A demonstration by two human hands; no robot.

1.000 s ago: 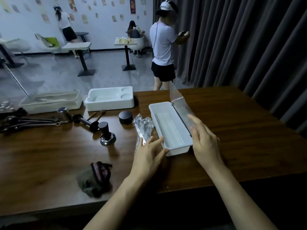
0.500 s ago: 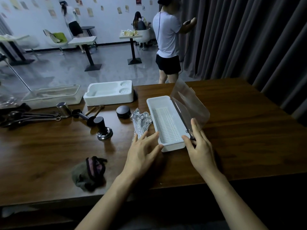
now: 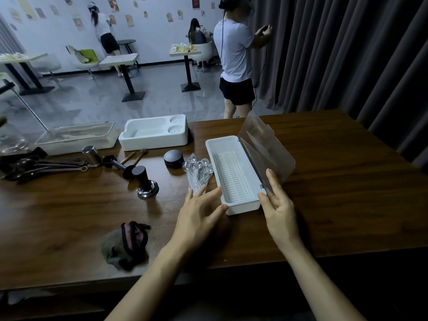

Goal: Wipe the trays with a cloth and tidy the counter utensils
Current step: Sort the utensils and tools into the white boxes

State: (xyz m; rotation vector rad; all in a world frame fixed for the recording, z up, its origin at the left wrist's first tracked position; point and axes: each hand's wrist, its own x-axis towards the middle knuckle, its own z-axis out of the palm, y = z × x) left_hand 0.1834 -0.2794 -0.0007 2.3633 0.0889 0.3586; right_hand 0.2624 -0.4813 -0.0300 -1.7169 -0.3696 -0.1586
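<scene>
A white slotted tray point(image 3: 240, 206) lies near the front of the brown table, its clear hinged lid point(image 3: 266, 149) swung open to the right. My left hand point(image 3: 199, 212) touches the tray's near left corner with straight fingers. My right hand point(image 3: 278, 205) rests with straight fingers against the near right corner, by the lid's hinge. A bunch of clear plastic spoons point(image 3: 198, 172) lies just left of the tray. A crumpled dark cloth point(image 3: 126, 245) sits at the front left. Dark spoons point(image 3: 34, 167) lie at the far left.
A white moulded tray point(image 3: 152, 141) and a lidded clear tray point(image 3: 76, 137) stand at the table's back edge. A tamper point(image 3: 146, 181), a metal cup point(image 3: 91, 155), a black puck point(image 3: 173, 158) and wooden-handled tools point(image 3: 132, 157) lie between them. A person point(image 3: 236, 54) stands beyond the table by the curtain.
The clear lid has swung from nearly upright over to the right. My right hand has slid back from the lid to the tray's near right corner; my left hand stays at the left corner.
</scene>
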